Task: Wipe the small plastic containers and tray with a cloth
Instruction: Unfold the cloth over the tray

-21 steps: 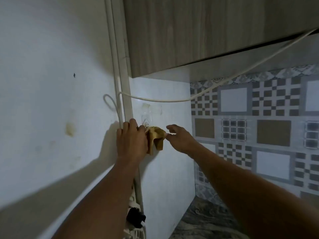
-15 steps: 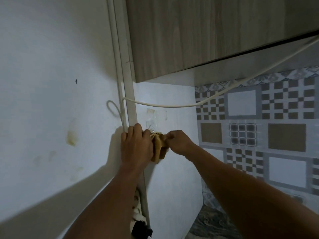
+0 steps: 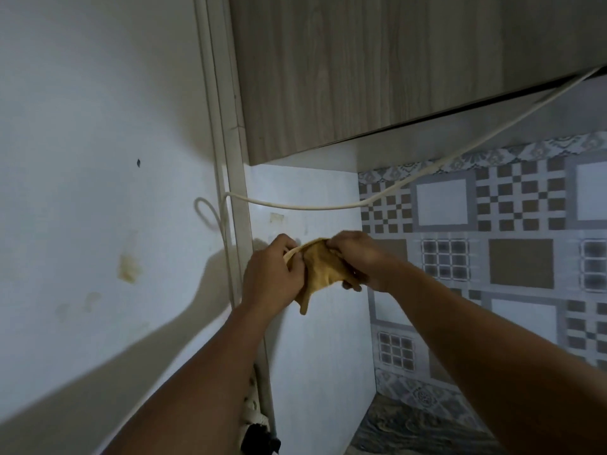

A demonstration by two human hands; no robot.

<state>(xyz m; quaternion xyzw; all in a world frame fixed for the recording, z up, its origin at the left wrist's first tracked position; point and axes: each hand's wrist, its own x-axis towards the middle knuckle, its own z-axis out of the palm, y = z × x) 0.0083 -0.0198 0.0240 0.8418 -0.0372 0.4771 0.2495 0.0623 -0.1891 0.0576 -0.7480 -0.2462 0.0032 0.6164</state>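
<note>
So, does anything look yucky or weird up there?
Yes. A yellowish stain blotches the white wall left of the left hand gripping the cloth, and a white cable sags loose across the corner below the cabinet.

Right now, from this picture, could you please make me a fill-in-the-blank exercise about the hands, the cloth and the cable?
1. The left hand and the right hand both grip the ____.
2. The white cable hangs ____ the hands.
3. The patterned tiles lie to the ____ of the hands.

Missing words: cloth; above; right.
</note>
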